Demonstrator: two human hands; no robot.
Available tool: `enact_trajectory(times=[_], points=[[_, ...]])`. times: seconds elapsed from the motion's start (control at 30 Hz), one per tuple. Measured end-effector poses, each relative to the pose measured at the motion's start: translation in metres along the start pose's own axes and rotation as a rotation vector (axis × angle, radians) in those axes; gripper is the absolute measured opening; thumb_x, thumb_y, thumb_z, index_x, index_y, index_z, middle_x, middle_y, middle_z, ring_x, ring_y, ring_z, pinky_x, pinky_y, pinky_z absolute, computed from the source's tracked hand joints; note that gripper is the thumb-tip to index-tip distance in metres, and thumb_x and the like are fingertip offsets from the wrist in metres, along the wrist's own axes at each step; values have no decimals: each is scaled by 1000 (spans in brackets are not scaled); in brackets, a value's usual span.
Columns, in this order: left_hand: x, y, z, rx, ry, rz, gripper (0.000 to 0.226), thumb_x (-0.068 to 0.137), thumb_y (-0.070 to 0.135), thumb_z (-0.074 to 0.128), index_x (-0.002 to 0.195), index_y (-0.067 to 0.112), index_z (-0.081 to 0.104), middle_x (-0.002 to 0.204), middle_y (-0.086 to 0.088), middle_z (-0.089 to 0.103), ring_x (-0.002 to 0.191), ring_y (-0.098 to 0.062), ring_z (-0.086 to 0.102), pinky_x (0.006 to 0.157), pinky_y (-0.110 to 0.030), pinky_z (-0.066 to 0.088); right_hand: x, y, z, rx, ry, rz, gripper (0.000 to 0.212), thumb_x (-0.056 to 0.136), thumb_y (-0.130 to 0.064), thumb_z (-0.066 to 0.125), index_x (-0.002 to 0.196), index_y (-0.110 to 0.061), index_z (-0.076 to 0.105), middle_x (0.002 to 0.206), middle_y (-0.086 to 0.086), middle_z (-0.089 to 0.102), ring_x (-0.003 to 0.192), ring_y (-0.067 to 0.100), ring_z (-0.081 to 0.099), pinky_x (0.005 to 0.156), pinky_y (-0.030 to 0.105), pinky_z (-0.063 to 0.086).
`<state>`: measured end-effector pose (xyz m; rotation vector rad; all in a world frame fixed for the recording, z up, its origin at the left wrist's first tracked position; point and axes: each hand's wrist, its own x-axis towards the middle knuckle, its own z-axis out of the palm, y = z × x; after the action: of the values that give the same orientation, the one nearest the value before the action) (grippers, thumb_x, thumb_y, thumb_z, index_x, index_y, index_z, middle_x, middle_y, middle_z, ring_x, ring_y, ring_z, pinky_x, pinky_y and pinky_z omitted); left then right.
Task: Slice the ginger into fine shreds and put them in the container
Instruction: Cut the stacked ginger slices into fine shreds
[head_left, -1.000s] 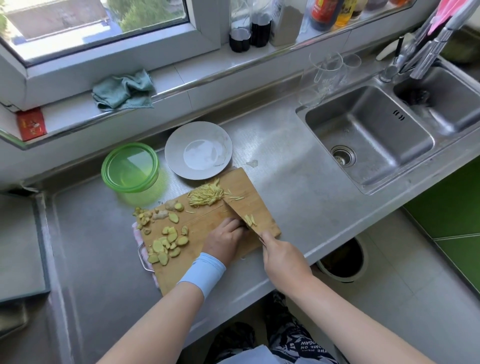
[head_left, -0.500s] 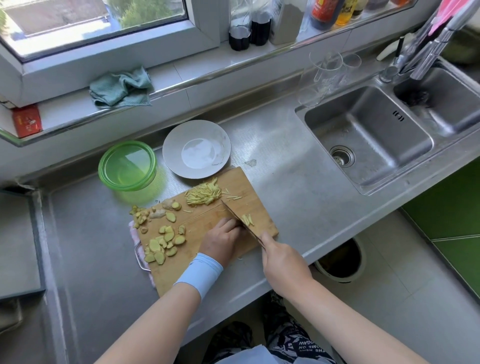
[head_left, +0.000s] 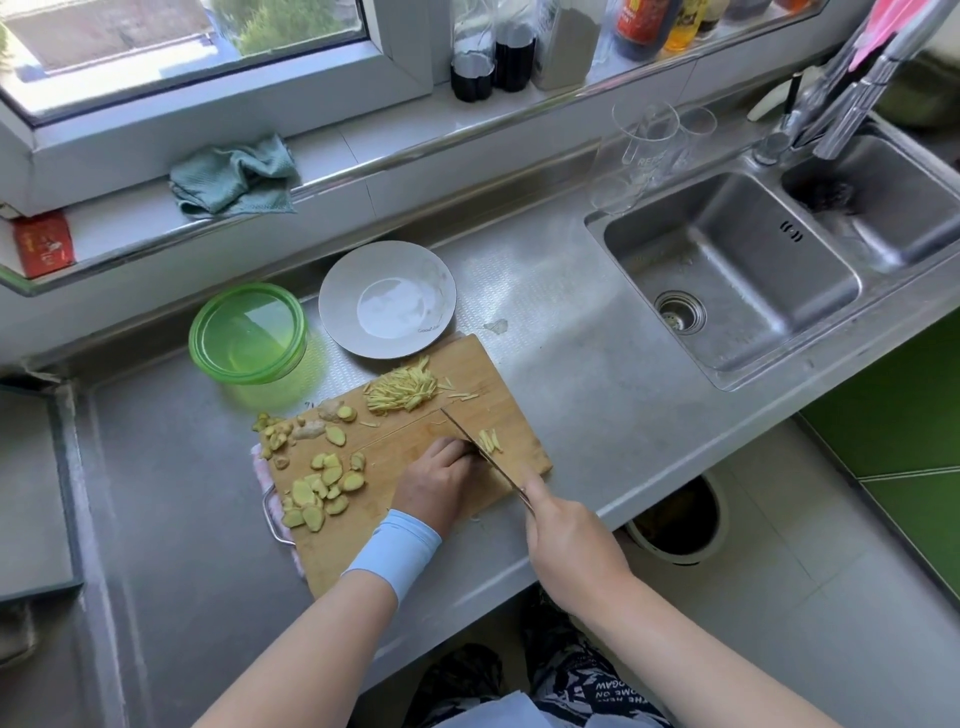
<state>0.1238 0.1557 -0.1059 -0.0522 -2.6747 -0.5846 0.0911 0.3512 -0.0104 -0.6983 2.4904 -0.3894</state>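
Note:
A wooden cutting board (head_left: 467, 379) lies on the steel counter. Ginger slices (head_left: 319, 488) are spread over its left part, and a pile of fine ginger shreds (head_left: 402, 392) sits near its far edge. A few fresh shreds (head_left: 490, 440) lie just right of the knife blade (head_left: 470, 441). My right hand (head_left: 569, 540) grips the knife handle. My left hand (head_left: 441, 480), fingers curled, presses down on ginger right against the blade's left side; that ginger is hidden under the fingers. A green container (head_left: 248, 332) stands empty beyond the board's left corner.
A grey plate (head_left: 387, 299) sits behind the board beside the container. A double sink (head_left: 727, 275) with a tap and glasses (head_left: 647, 140) lies to the right. A green cloth (head_left: 234, 176) and bottles rest on the window ledge. A bin (head_left: 675, 519) stands below the counter edge.
The knife and both hands stay at the same spot on the board, with only slight chopping shifts. The small heap of fresh shreds right of the blade remains.

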Motion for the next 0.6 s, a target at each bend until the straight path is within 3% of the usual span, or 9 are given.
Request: enact_trajectory(times=[0.2, 0.33, 0.43, 0.6], points=[[0, 2, 0, 5, 13, -9, 38, 104, 22, 44, 83, 11, 73, 91, -5, 68, 85, -24, 65, 58, -34, 57, 6, -3, 4, -13, -12, 20, 17, 103, -15, 39, 120, -20, 41, 68, 2, 54, 60, 25, 53, 49, 36, 36], [-1, 1, -1, -6, 15, -14, 16, 92, 12, 59, 83, 13, 72, 87, -3, 66, 84, -21, 59, 56, -33, 54, 16, -11, 3, -3, -21, 7, 10, 102, -14, 40, 106, -22, 36, 65, -2, 45, 63, 27, 53, 50, 36, 33], [-1, 1, 0, -24, 2, -15, 16, 79, -1, 79, 86, 13, 73, 91, -2, 67, 87, -20, 59, 60, -31, 55, 7, -4, 0, 13, -16, -2, 18, 103, -16, 38, 120, -21, 39, 66, 0, 51, 60, 23, 53, 50, 39, 39], [-2, 0, 0, -20, -3, -31, 7, 86, 5, 75, 86, 13, 73, 91, -2, 67, 86, -22, 62, 58, -32, 55, -1, -1, 0, 22, -26, 18, 17, 104, -17, 36, 119, -20, 41, 69, 3, 55, 61, 24, 54, 52, 40, 41]])
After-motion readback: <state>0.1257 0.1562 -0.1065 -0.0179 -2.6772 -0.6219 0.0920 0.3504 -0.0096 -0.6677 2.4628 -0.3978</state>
